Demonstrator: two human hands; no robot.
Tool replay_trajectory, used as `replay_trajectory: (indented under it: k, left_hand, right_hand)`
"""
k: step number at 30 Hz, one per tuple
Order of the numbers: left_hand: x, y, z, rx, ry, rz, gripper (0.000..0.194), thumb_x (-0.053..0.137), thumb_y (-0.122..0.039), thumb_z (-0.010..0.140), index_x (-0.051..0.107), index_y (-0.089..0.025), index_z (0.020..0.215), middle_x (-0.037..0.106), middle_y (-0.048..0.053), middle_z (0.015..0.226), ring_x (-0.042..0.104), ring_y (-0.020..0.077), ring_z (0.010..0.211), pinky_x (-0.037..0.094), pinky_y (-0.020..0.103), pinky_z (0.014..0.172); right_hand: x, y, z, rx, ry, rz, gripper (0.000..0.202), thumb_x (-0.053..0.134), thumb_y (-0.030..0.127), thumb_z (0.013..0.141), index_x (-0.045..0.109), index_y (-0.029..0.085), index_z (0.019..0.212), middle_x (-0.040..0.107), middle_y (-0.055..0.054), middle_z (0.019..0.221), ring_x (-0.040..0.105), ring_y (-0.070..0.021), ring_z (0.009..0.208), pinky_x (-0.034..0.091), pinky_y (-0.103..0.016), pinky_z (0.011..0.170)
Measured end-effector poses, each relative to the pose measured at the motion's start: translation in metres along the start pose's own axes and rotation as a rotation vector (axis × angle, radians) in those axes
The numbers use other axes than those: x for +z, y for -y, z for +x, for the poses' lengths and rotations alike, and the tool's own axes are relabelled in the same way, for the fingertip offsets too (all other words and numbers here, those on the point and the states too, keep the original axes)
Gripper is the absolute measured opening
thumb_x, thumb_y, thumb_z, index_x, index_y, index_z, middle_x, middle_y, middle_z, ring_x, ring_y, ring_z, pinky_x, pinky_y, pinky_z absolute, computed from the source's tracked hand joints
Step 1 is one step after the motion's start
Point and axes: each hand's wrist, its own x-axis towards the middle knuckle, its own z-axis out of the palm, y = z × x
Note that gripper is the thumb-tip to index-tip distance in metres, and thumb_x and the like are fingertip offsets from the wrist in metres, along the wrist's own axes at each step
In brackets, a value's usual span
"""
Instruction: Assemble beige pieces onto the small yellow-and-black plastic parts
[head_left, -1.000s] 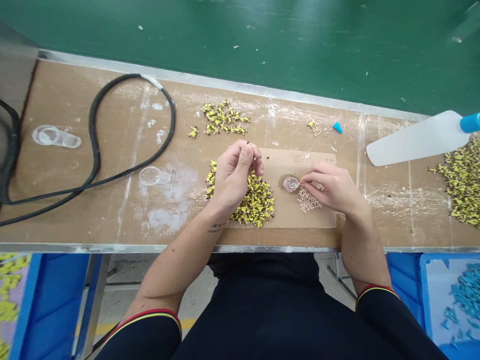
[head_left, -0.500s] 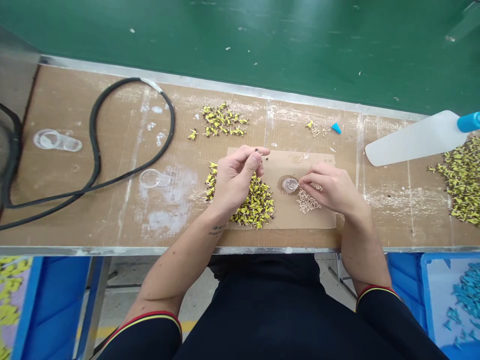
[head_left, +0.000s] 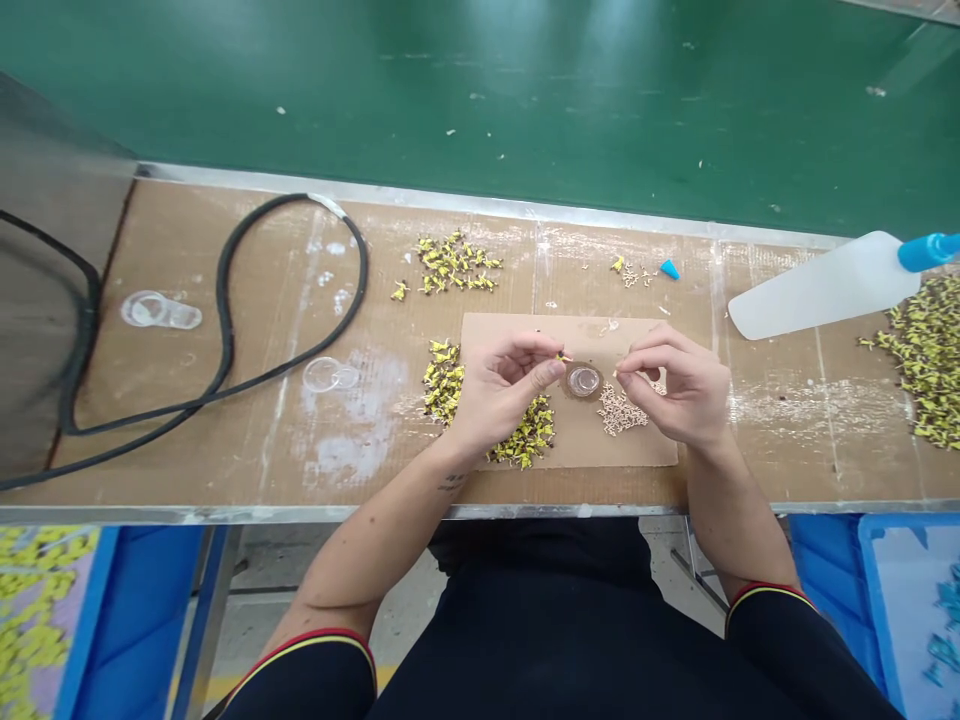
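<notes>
Between the thumb and forefinger of my left hand [head_left: 499, 390] is a small yellow-and-dark figure, only its tip showing. My right hand [head_left: 679, 385] is closed in a pinch on a tiny pale piece [head_left: 616, 374]. Between the two hands, a small clear dish [head_left: 584, 381] sits on a cardboard sheet [head_left: 574, 440], with a wet-looking brown ring around it. A heap of small pale pieces [head_left: 619, 412] lies just below my right fingertips. Partly covered by my left hand is a pile of yellow-and-dark figures [head_left: 531, 437].
More yellow figures [head_left: 456, 262] lie toward the back, and a larger heap [head_left: 934, 370] is at far right. A white bottle with blue cap [head_left: 821, 285] lies on its side near a blue cone [head_left: 670, 269]. A black cable [head_left: 225, 300] loops across the left. Blue bins [head_left: 139, 610] stand below.
My left hand has come right and down toward the dish with the figure. My right hand has drawn back from the dish's edge, pinching the pale piece. The whole view has shifted slightly.
</notes>
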Motion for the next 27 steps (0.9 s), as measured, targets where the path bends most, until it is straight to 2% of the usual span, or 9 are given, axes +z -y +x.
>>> replay_trajectory:
  k: [6, 10, 13, 18, 23, 27]
  left_hand:
    - [0.0019, -0.0041, -0.0026, -0.014, 0.046, 0.025, 0.027, 0.091, -0.038, 0.073, 0.077, -0.018, 0.085, 0.078, 0.005, 0.084, 0.074, 0.0155, 0.077, 0.062, 0.027, 0.074]
    - [0.0008, -0.0033, -0.0022, 0.046, 0.056, 0.019, 0.023, 0.088, -0.035, 0.078, 0.075, -0.018, 0.085, 0.074, 0.002, 0.081, 0.069, 0.0102, 0.074, 0.057, 0.021, 0.072]
    - [0.0015, -0.0040, -0.0025, 0.071, 0.113, -0.039, 0.021, 0.084, -0.033, 0.083, 0.071, -0.018, 0.087, 0.074, 0.003, 0.085, 0.069, 0.0095, 0.080, 0.057, 0.020, 0.076]
    - [0.0029, -0.0048, -0.0041, 0.014, 0.219, -0.110, 0.021, 0.084, -0.028, 0.082, 0.066, -0.018, 0.080, 0.077, 0.005, 0.085, 0.073, 0.0118, 0.076, 0.060, 0.023, 0.073]
    - [0.0011, -0.0036, -0.0045, 0.016, 0.207, -0.072, 0.022, 0.091, -0.028, 0.073, 0.072, -0.017, 0.073, 0.078, 0.007, 0.083, 0.076, 0.0164, 0.081, 0.063, 0.026, 0.074]
    - [0.0000, -0.0029, -0.0059, -0.040, 0.213, -0.129, 0.024, 0.088, -0.032, 0.077, 0.070, -0.016, 0.078, 0.079, 0.008, 0.089, 0.079, 0.0176, 0.080, 0.065, 0.025, 0.071]
  right_hand:
    - [0.0057, 0.0016, -0.0014, 0.037, -0.034, 0.099, 0.022, 0.069, 0.004, 0.083, 0.073, 0.024, 0.091, 0.068, 0.000, 0.081, 0.055, -0.0104, 0.063, 0.043, -0.026, 0.052]
    - [0.0056, 0.0010, -0.0024, 0.049, -0.037, 0.135, 0.020, 0.070, 0.005, 0.083, 0.073, 0.024, 0.089, 0.067, 0.001, 0.080, 0.054, -0.0100, 0.063, 0.043, -0.026, 0.052]
    - [0.0061, 0.0016, -0.0032, 0.058, -0.035, 0.154, 0.018, 0.070, 0.006, 0.083, 0.073, 0.024, 0.089, 0.066, 0.001, 0.080, 0.053, -0.0100, 0.063, 0.043, -0.026, 0.052]
    - [0.0070, 0.0033, -0.0037, 0.085, -0.030, 0.168, 0.015, 0.070, 0.010, 0.083, 0.073, 0.024, 0.086, 0.067, 0.001, 0.077, 0.053, -0.0113, 0.062, 0.043, -0.027, 0.053]
    - [0.0068, 0.0038, -0.0036, 0.095, -0.030, 0.148, 0.010, 0.068, 0.014, 0.084, 0.072, 0.024, 0.083, 0.067, 0.000, 0.074, 0.054, -0.0127, 0.062, 0.043, -0.029, 0.053]
    - [0.0062, 0.0038, -0.0034, 0.108, -0.034, 0.162, 0.009, 0.069, 0.015, 0.084, 0.073, 0.024, 0.083, 0.067, 0.000, 0.074, 0.054, -0.0131, 0.062, 0.044, -0.029, 0.054]
